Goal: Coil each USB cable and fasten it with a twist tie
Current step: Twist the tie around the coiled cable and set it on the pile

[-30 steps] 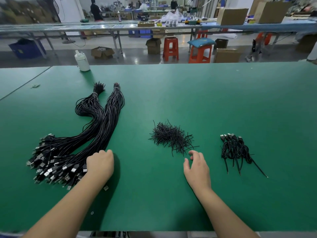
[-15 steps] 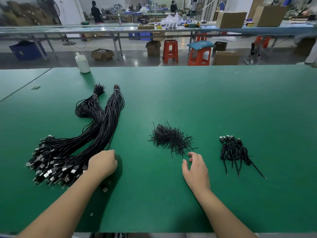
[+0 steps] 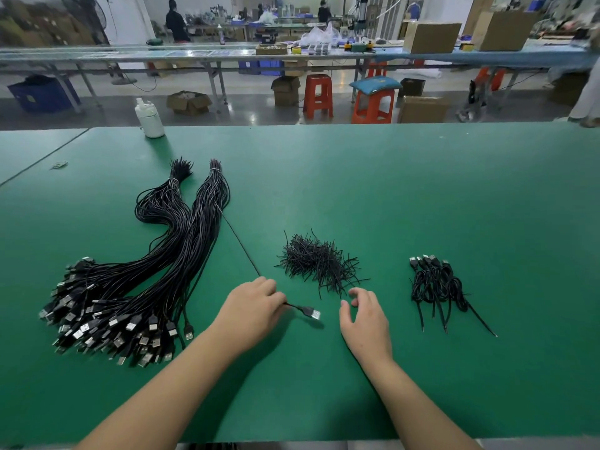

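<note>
Head view: two cable bundles [image 3: 181, 241], one tie pile [image 3: 318, 264], one loose cable [image 3: 305, 309].

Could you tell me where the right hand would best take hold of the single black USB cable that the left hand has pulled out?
Probably the single black USB cable just behind its silver plug, from the right: that end juts free of the left hand toward the open right hand.

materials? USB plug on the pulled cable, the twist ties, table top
USB plug: bright metal shell by its shine, on a matte black moulded body, likely plastic or rubber. Twist ties: thin stiff black strands holding kinks, probably plastic-coated wire. Table top: matte green sheet with soft sheen, perhaps rubber or vinyl mat; can't confirm.
</note>
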`<state>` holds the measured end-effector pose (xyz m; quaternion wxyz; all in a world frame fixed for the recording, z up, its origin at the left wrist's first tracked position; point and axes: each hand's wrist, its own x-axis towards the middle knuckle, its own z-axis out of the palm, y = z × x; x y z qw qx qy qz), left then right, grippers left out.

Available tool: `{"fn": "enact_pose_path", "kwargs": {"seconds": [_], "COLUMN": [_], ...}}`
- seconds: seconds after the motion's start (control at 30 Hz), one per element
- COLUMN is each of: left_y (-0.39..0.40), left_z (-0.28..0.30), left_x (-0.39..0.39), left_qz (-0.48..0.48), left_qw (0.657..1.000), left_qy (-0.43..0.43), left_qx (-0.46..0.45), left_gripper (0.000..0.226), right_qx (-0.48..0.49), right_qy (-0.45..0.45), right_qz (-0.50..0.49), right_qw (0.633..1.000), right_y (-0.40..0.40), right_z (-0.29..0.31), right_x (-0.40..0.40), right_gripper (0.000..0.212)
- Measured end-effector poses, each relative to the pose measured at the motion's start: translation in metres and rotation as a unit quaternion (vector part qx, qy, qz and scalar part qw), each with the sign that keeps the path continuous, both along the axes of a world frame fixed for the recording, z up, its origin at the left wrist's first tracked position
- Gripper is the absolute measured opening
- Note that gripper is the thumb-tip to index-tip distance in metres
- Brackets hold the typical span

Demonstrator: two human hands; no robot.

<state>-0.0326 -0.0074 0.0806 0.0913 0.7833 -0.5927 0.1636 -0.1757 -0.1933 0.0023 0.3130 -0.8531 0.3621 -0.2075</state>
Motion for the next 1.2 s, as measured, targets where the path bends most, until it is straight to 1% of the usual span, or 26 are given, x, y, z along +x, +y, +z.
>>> {"fn": "enact_pose_path", "kwargs": {"seconds": [0.03,0.07,0.1,0.13,0.17,0.2,0.23,0.27,0.3,0.33,0.37,0.4,0.43,0.5,0.53,0.57,0.6,0.67,0.73,0.8,0.83,1.0,1.07,1.13,1.17,1.2], "left_y": [-0.002,-0.005,-0.008,-0.011,-0.014,-0.019,-0.022,-0.026,-0.03,-0.034,-0.036,-0.038,-0.039,-0.037,-0.036,-0.036,-0.037,-0.039,-0.04,-0.041,-0.04,-0.038,-0.038,-0.038,-0.039,-0.04], "left_z": [0.0,-0.001,-0.002,-0.003,-0.006,-0.009,-0.011,-0.013,-0.015,-0.016,-0.016,-0.016,-0.016,-0.014,-0.012,-0.008,-0.004,0.001,0.006,0.011,0.012,0.01,0.007,0.008,0.01,0.014], "left_x": [-0.009,-0.018,-0.03,-0.041,-0.053,-0.064,-0.072,-0.077,-0.079,-0.079,-0.078,-0.075,-0.072,-0.066,-0.065,-0.064,-0.064,-0.064,-0.065,-0.065,-0.064,-0.058,-0.056,-0.054,-0.053,-0.05], "left_qz": [-0.027,-0.042,-0.041,-0.025,-0.003,0.013,0.028,0.042,0.059,0.078,0.095,0.109,0.124,0.141,0.136,0.128,0.123,0.115,0.106,0.097,0.097,0.089,0.086,0.08,0.075,0.078], "left_qw": [1.0,0.999,0.998,0.992,0.978,0.953,0.918,0.875,0.824,0.772,0.731,0.708,0.71,0.757,0.767,0.76,0.745,0.721,0.7,0.673,0.667,0.658,0.662,0.679,0.686,0.686], "left_qy": [-0.002,0.018,0.057,0.12,0.206,0.302,0.396,0.483,0.562,0.628,0.67,0.689,0.681,0.622,0.607,0.612,0.625,0.646,0.666,0.693,0.699,0.719,0.719,0.703,0.691,0.679], "left_qx": [-0.011,-0.008,0.0,0.017,0.035,0.039,0.027,0.004,-0.025,-0.056,-0.085,-0.111,-0.126,-0.141,-0.157,-0.178,-0.196,-0.223,-0.235,-0.239,-0.238,-0.205,-0.194,-0.196,-0.215,-0.25], "left_gripper": [0.016,0.02,0.025,0.031,0.036,0.04,0.042,0.041,0.039,0.037,0.036,0.035,0.033,0.028,0.027,0.026,0.025,0.025,0.028,0.032,0.033,0.038,0.04,0.041,0.041,0.041], "right_qx": [0.0,-0.001,-0.003,-0.002,0.0,0.003,0.006,0.012,0.022,0.035,0.053,0.079,0.112,0.18,0.204,0.215,0.212,0.174,0.113,0.098,0.102,0.118,0.135,0.182,0.217,0.249], "right_qy": [-0.002,-0.004,-0.006,-0.01,-0.014,-0.021,-0.031,-0.043,-0.06,-0.076,-0.091,-0.106,-0.119,-0.128,-0.123,-0.117,-0.112,-0.108,-0.103,-0.109,-0.109,-0.093,-0.09,-0.077,-0.069,-0.059], "right_qz": [0.0,0.002,0.003,0.004,0.005,0.007,0.01,0.011,0.01,0.01,0.01,0.015,0.031,0.083,0.108,0.126,0.137,0.142,0.152,0.168,0.171,0.191,0.201,0.216,0.226,0.238], "right_qw": [1.0,1.0,1.0,1.0,1.0,1.0,0.999,0.999,0.998,0.996,0.994,0.991,0.986,0.972,0.965,0.961,0.961,0.968,0.976,0.975,0.974,0.97,0.966,0.956,0.947,0.937], "right_y": [0.0,0.0,0.0,0.0,0.0,0.0,0.0,0.0,-0.001,-0.001,0.001,0.004,0.01,0.027,0.035,0.041,0.046,0.049,0.047,0.046,0.046,0.046,0.046,0.048,0.049,0.051], "right_z": [0.0,0.0,0.0,0.0,-0.001,-0.001,0.0,0.001,0.003,0.005,0.007,0.01,0.013,0.021,0.025,0.029,0.033,0.043,0.051,0.057,0.058,0.06,0.061,0.061,0.06,0.058], "right_x": [0.0,0.0,0.0,-0.001,-0.001,-0.001,-0.001,-0.002,-0.002,-0.003,-0.005,-0.007,-0.009,-0.011,-0.011,-0.01,-0.009,-0.007,-0.005,-0.005,-0.005,-0.011,-0.012,-0.012,-0.011,-0.012], "right_gripper": [0.032,0.031,0.03,0.028,0.027,0.024,0.021,0.018,0.015,0.015,0.017,0.018,0.018,0.021,0.021,0.02,0.018,0.016,0.021,0.024,0.024,0.026,0.027,0.028,0.03,0.034]}}
